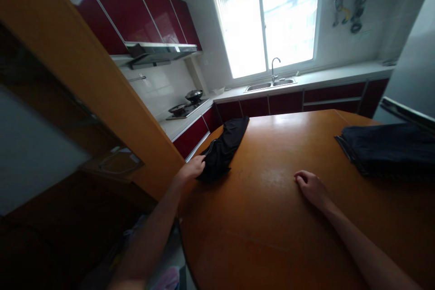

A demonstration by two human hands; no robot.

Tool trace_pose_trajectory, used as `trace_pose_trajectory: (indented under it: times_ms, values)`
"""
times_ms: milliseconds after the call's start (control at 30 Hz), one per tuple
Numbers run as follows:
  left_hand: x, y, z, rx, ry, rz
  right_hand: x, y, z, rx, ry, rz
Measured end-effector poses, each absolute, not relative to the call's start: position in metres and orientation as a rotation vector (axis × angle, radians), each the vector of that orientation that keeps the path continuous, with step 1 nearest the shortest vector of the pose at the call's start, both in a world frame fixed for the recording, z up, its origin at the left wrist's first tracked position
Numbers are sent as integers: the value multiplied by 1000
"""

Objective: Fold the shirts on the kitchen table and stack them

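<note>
A black garment lies bunched and partly folded at the left side of the wooden table. At its near left edge, my left hand has its fingers closed on the cloth. My right hand rests on the tabletop to the right of the garment, apart from it. Its fingers are loosely curled in, and no object shows in them. Farther right on the table lies a pile of dark folded clothes.
An orange-brown wooden frame stands close by my left arm. Beyond the table run a white counter with a sink and a stove with a wok. A pale, smooth-sided appliance stands at the right.
</note>
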State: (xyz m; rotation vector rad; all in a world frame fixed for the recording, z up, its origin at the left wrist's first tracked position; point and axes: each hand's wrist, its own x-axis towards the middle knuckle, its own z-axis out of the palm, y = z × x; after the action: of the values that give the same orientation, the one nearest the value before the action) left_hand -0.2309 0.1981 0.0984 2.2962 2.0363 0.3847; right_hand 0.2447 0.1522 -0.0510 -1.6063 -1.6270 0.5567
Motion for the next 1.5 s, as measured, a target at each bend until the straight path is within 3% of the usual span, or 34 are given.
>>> trace_pose_trajectory:
  times_ms: [200,367,667,800,1067,1300,1500]
  values:
    - [-169,223,30,2084,2235,197,248,150,-50,-1565,-1608,604]
    - [-165,214,-12,2024,2396,288,250,151,-53,-1533,-1587,651]
    - [-210,176,-3,2059,2382,286,247,151,-50,-1531,-1612,618]
    - [-150,170,3,2281,2377,462,245,155,-48,-1516,-1562,591]
    - [29,161,-16,2582,1479,714,264,161,-42,-1481,-1287,371]
    - [26,174,-27,2400,1254,837,352,159,-6,-1749,-1419,-302]
    - [17,191,-33,2299,1206,903,406,176,19,-2182,-1370,-217]
